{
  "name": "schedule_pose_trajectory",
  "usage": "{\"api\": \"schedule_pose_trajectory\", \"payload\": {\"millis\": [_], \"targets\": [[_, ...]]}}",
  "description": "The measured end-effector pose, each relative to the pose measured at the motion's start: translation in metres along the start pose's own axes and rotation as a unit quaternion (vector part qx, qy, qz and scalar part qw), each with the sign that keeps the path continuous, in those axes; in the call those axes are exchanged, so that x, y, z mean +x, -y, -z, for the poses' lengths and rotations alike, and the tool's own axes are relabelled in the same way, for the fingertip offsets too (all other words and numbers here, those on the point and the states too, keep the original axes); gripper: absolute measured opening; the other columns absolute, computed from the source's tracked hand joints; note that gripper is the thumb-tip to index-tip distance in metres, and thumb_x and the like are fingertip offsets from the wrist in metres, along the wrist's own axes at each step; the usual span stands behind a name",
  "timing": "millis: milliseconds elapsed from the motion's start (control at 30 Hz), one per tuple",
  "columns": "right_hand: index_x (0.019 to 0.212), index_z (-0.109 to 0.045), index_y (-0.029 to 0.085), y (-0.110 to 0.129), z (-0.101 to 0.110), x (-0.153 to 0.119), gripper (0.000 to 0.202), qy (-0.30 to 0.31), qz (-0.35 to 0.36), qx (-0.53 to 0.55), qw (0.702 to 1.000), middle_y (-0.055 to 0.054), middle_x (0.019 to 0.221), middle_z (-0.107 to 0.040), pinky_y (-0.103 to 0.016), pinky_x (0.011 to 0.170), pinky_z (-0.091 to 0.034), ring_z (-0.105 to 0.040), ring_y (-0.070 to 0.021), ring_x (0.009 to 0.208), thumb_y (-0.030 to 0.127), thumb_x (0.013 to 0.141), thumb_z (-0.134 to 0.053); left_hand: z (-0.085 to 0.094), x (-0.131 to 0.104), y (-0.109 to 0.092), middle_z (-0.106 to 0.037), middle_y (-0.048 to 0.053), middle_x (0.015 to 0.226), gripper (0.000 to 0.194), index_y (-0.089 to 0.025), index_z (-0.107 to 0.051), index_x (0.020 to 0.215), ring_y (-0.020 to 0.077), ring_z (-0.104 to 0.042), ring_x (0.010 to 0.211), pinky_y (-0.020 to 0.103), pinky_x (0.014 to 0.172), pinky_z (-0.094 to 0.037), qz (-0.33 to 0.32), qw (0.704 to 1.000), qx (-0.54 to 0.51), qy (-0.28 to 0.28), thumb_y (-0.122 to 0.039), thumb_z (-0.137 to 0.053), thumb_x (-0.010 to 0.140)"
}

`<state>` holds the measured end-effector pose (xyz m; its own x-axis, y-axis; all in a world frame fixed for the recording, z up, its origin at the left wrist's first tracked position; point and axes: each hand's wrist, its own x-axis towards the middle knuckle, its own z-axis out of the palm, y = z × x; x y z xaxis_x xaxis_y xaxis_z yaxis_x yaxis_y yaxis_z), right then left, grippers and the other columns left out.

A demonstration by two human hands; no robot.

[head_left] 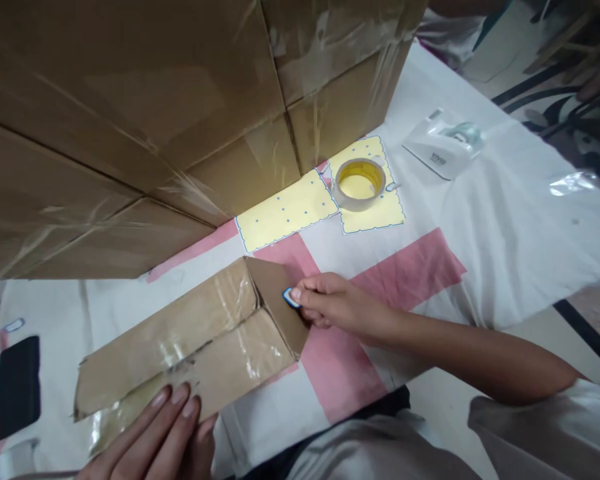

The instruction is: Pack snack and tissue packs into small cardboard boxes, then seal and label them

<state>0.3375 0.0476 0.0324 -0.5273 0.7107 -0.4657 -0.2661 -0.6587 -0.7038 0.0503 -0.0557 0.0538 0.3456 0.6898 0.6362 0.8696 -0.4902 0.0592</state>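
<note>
A flat black object (18,388) lay at the surface's (410,233) left edge. The left hand (147,437) touched a narrow carton (180,347) near the front edge, fingers together, grip unclear; at its right end the right hand (325,303) pinched a blue-edged tag (289,297).

Muted, greyish indoor light here, its source out of view, and the tall carton (145,87) looms in brownish shade! White glare streaks the tape on the smaller box (195,323), and there's another glint off the clear plastic (573,183) at right. The yellow cards (290,210) glow bright, fairly crisp, while the upper right corner goes murky and smeared, wide-angle stretch slanting the edges
</note>
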Motion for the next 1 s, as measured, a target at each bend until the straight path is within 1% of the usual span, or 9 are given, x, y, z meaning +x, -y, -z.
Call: {"api": "schedule_pose_trajectory", "payload": {"millis": [167, 300, 367, 467, 533, 633, 733, 867, 1000], "targets": [[0.065, -0.046, 0.020, 0.006, 0.000, 0.001, 0.052, -0.004, 0.006, -0.013, 1.000, 0.008, 0.057, -0.043, -0.026, 0.051, -0.018, -0.029, -0.0060, 0.051, 0.060, 0.081, -0.076, -0.001, -0.007, -0.005, -0.079, 0.005, 0.116, 0.045, -0.032, -0.072, 0.131, 0.0318, -0.075, 0.102, 0.052, 0.101, -0.057, 0.036, 0.999, -0.010, -0.005, -0.033, -0.076, 0.087], [0.066, -0.049, 0.019, 0.007, 0.001, 0.002, 0.051, 0.020, 0.019, -0.013, 1.000, 0.008, 0.057, -0.041, -0.026, 0.053, -0.019, -0.030, -0.0064, 0.052, 0.057, 0.077, -0.081, 0.000, -0.008, -0.006, -0.077, 0.006, 0.120, 0.046, -0.031, -0.071, 0.133, 0.0341, -0.073, 0.108, 0.054, 0.105, -0.055, 0.039, 0.999, -0.029, -0.002, -0.036, -0.075, 0.088], [0.066, -0.049, 0.019, 0.007, 0.002, 0.002, 0.052, 0.026, 0.017, -0.014, 0.999, 0.009, 0.057, -0.039, -0.026, 0.053, -0.018, -0.029, -0.0062, 0.052, 0.057, 0.076, -0.082, 0.000, -0.006, -0.006, -0.077, 0.007, 0.121, 0.047, -0.031, -0.070, 0.135, 0.0338, -0.073, 0.108, 0.054, 0.104, -0.055, 0.034, 0.999, -0.028, 0.003, -0.036, -0.074, 0.089], [0.065, -0.044, 0.020, 0.007, 0.005, 0.004, 0.056, 0.037, -0.004, -0.007, 0.999, 0.009, 0.057, -0.039, -0.025, 0.052, -0.017, -0.028, -0.0050, 0.050, 0.059, 0.076, -0.082, -0.001, -0.004, -0.007, -0.078, 0.006, 0.117, 0.047, -0.031, -0.070, 0.135, 0.0319, -0.074, 0.103, 0.053, 0.100, -0.056, 0.026, 0.999, -0.018, 0.004, -0.035, -0.074, 0.089], [0.065, -0.043, 0.019, 0.008, 0.007, 0.005, 0.058, 0.048, -0.017, -0.002, 0.999, 0.009, 0.057, -0.040, -0.025, 0.050, -0.016, -0.027, -0.0040, 0.049, 0.059, 0.076, -0.083, -0.002, -0.005, -0.007, -0.080, 0.006, 0.110, 0.043, -0.030, -0.073, 0.129, 0.0313, -0.075, 0.099, 0.052, 0.099, -0.056, 0.035, 0.999, -0.015, -0.009, -0.034, -0.075, 0.087], [0.064, -0.043, 0.019, 0.010, 0.010, 0.006, 0.056, 0.066, -0.033, -0.006, 0.997, 0.009, 0.056, -0.040, -0.024, 0.048, -0.014, -0.027, -0.0032, 0.046, 0.058, 0.079, -0.080, -0.004, -0.008, -0.008, -0.080, 0.005, 0.097, 0.027, -0.027, -0.079, 0.111, 0.0302, -0.076, 0.092, 0.051, 0.097, -0.056, 0.052, 0.998, -0.011, -0.020, -0.034, -0.075, 0.085], [0.066, -0.045, 0.019, 0.013, 0.011, 0.008, 0.053, 0.057, -0.035, -0.012, 0.998, 0.010, 0.054, -0.038, -0.024, 0.046, -0.011, -0.025, -0.0030, 0.044, 0.057, 0.082, -0.078, -0.006, -0.009, -0.009, -0.079, 0.006, 0.088, 0.018, -0.024, -0.078, 0.095, 0.0292, -0.076, 0.088, 0.050, 0.095, -0.057, 0.056, 0.998, 0.000, -0.035, -0.038, -0.071, 0.086], [0.064, -0.044, 0.019, 0.014, 0.008, 0.011, 0.052, 0.028, -0.038, -0.036, 0.998, 0.011, 0.052, -0.037, -0.024, 0.046, -0.013, -0.024, -0.0031, 0.044, 0.054, 0.083, -0.078, -0.008, -0.006, -0.009, -0.078, 0.008, 0.087, 0.018, -0.021, -0.076, 0.090, 0.0295, -0.075, 0.088, 0.050, 0.093, -0.057, 0.057, 0.998, 0.006, -0.038, -0.038, -0.067, 0.088], [0.060, -0.041, 0.020, 0.010, 0.006, 0.012, 0.054, 0.011, -0.009, -0.128, 0.992, 0.007, 0.053, -0.042, -0.024, 0.051, -0.024, -0.036, -0.0059, 0.049, 0.055, 0.087, -0.072, -0.010, -0.009, -0.013, -0.078, 0.009, 0.091, 0.018, -0.022, -0.077, 0.091, 0.0313, -0.075, 0.090, 0.053, 0.095, -0.055, 0.076, 0.996, -0.011, -0.047, -0.037, -0.068, 0.088]]}}
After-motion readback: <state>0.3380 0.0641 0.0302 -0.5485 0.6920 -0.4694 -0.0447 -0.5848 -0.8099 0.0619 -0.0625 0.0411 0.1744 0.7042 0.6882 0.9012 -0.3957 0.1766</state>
